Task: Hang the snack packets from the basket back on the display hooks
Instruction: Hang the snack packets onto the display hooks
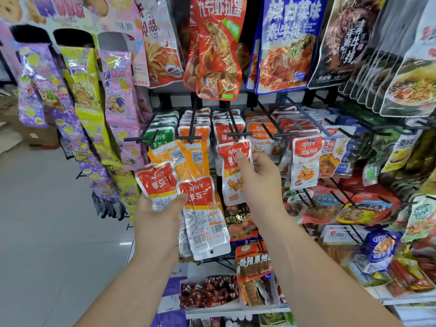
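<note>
My left hand (157, 214) grips a fan of several small red, orange and white snack packets (179, 185), some turned upside down. My right hand (258, 175) pinches one red and white packet (232, 171) by its upper part, thumb on its front, holding it upright just below the tip of a black display hook (232, 128). Matching red packets (225, 123) hang further back on that hook. No basket shows in view.
Neighbouring hooks carry green (160, 135), orange (192, 128) and fish-snack packets (306, 159). Large bags (217, 48) hang on the row above. Long candy strips (80, 109) hang at the left, over bare grey floor (47, 220). Trays of snacks (210, 293) sit below.
</note>
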The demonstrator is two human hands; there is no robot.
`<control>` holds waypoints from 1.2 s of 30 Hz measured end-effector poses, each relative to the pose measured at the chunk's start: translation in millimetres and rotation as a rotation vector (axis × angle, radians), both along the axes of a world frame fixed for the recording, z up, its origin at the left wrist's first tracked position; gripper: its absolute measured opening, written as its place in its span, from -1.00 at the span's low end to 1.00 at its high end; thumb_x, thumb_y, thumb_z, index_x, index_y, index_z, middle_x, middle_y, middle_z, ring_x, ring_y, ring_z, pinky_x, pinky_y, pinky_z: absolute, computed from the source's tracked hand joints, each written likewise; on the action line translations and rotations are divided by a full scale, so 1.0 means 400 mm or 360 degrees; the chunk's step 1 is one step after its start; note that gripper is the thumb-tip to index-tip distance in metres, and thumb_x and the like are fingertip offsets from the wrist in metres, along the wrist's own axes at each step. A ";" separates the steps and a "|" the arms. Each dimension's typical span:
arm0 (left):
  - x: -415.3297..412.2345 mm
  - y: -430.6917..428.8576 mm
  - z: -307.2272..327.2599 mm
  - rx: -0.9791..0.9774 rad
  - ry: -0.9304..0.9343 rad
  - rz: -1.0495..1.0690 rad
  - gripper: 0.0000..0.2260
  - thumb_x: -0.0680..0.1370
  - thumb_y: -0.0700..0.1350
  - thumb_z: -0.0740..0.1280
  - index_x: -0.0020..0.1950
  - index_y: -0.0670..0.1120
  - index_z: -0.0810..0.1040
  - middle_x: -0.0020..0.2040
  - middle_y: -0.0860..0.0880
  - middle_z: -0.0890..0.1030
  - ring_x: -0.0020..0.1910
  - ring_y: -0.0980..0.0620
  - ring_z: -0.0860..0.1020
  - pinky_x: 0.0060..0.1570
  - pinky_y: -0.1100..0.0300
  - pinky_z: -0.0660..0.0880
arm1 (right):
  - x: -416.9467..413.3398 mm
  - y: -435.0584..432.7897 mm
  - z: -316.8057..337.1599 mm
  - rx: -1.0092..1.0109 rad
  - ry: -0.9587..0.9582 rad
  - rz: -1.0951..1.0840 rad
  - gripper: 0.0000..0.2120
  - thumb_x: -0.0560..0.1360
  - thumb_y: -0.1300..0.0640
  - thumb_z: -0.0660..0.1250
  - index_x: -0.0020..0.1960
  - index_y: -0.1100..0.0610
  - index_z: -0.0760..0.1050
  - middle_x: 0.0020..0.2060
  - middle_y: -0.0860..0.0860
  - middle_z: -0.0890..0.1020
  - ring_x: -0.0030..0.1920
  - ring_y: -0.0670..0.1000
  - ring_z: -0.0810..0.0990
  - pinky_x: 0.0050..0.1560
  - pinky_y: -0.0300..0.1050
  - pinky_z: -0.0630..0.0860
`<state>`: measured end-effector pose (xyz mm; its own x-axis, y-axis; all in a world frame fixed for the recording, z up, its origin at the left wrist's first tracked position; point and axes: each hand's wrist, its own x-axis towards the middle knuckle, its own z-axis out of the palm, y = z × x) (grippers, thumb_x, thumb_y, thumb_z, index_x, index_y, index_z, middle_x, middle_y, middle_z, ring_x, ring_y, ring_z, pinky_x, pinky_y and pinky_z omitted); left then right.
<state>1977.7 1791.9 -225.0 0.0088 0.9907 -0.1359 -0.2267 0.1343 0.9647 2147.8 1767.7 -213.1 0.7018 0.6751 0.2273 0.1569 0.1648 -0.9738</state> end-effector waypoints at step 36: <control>0.018 -0.004 0.024 0.0054 0.0033 0.0015 -0.70 0.53 -0.26 0.52 0.06 0.13 0.59 0.05 0.11 0.74 0.11 0.02 0.69 0.29 -0.15 0.55 | -0.029 -0.020 0.031 0.0062 0.0057 -0.0127 -0.51 0.58 -0.03 0.43 -0.28 0.21 0.25 -0.51 -0.09 0.25 -0.49 -0.06 0.22 -0.39 -0.18 0.28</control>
<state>1984.7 1790.1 -215.2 -0.0031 0.9948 -0.1021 -0.2076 0.0992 0.9732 2136.4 1759.5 -200.7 0.7613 0.6078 0.2260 0.1360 0.1911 -0.9721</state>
